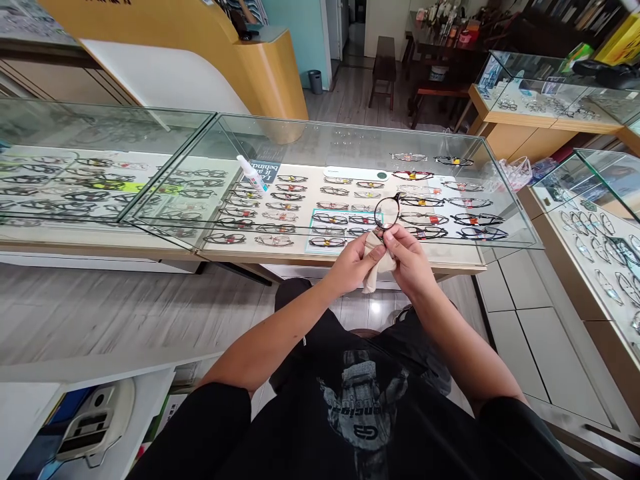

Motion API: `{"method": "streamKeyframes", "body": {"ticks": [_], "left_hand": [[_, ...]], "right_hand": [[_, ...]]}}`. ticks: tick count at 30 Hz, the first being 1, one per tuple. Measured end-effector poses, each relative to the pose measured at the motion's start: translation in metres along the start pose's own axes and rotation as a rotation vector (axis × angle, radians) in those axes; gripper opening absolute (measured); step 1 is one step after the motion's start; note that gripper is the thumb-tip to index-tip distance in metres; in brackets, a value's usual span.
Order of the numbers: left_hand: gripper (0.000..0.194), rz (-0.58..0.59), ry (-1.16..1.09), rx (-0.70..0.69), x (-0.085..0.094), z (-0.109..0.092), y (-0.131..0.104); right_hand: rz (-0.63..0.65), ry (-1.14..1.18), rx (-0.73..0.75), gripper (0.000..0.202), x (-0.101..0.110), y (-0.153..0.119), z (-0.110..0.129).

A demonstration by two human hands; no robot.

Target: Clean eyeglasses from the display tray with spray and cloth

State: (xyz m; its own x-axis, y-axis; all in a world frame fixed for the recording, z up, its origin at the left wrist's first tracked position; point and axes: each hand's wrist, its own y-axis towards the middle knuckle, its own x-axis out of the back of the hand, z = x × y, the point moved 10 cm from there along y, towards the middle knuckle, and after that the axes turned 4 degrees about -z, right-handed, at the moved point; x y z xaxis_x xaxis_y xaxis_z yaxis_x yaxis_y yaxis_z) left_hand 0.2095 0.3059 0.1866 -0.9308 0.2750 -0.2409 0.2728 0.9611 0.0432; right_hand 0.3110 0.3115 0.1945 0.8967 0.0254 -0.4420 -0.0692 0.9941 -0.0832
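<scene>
In front of me, just over the near edge of the glass display case point(295, 143), both hands meet around a pair of dark, round-rimmed eyeglasses point(387, 213). One round lens sticks up above my fingers; the rest of the frame is mostly hidden by fingers and cloth. My left hand point(357, 263) pinches a beige cloth point(371, 275) against the lower part of the glasses, and the cloth hangs below the fingers. My right hand point(409, 259) is closed on the glasses from the other side, thumb and fingers near the lower rim.
A small white bottle point(253, 173) is on the case's glass top. Rows of eyeglass frames point(285, 197) lie inside. Another case point(595, 267) stands at right, and a white shelf holding a device point(93, 427) is at lower left. A wooden bench point(385, 63) stands farther back.
</scene>
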Motion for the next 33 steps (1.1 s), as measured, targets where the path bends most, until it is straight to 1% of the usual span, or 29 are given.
{"method": "streamKeyframes", "body": {"ticks": [5, 9, 11, 15, 17, 21, 27, 31, 33], "left_hand": [[0.060, -0.060, 0.005, -0.021, 0.004, 0.004, 0.005], [0.062, -0.056, 0.045, -0.036, 0.005, 0.000, 0.007], [0.060, -0.033, 0.048, -0.039, 0.005, -0.002, 0.006], [0.056, 0.094, -0.001, 0.032, -0.004, 0.005, 0.003], [0.057, 0.110, -0.001, 0.034, -0.004, 0.006, 0.002], [0.057, 0.053, 0.035, -0.020, 0.000, 0.005, 0.004], [0.057, -0.039, 0.027, -0.057, 0.004, 0.007, 0.010], [0.056, -0.013, 0.058, -0.092, 0.004, 0.003, 0.010], [0.054, 0.017, 0.065, -0.087, 0.005, 0.001, 0.009]], "right_hand": [[0.028, -0.070, 0.028, 0.039, 0.003, 0.001, 0.000], [0.016, -0.038, 0.009, 0.037, 0.008, 0.002, 0.001], [0.017, -0.028, 0.007, 0.035, 0.009, 0.003, 0.002], [0.008, -0.033, 0.015, 0.036, 0.011, 0.005, 0.006], [-0.001, -0.029, 0.000, 0.036, 0.011, 0.005, 0.005], [0.013, -0.002, -0.028, 0.035, 0.006, 0.004, 0.000], [0.045, 0.015, 0.027, 0.036, 0.000, 0.001, 0.004], [0.026, 0.030, -0.005, 0.036, 0.003, 0.001, 0.002], [0.020, 0.046, -0.008, 0.035, 0.004, 0.002, 0.004]]}}
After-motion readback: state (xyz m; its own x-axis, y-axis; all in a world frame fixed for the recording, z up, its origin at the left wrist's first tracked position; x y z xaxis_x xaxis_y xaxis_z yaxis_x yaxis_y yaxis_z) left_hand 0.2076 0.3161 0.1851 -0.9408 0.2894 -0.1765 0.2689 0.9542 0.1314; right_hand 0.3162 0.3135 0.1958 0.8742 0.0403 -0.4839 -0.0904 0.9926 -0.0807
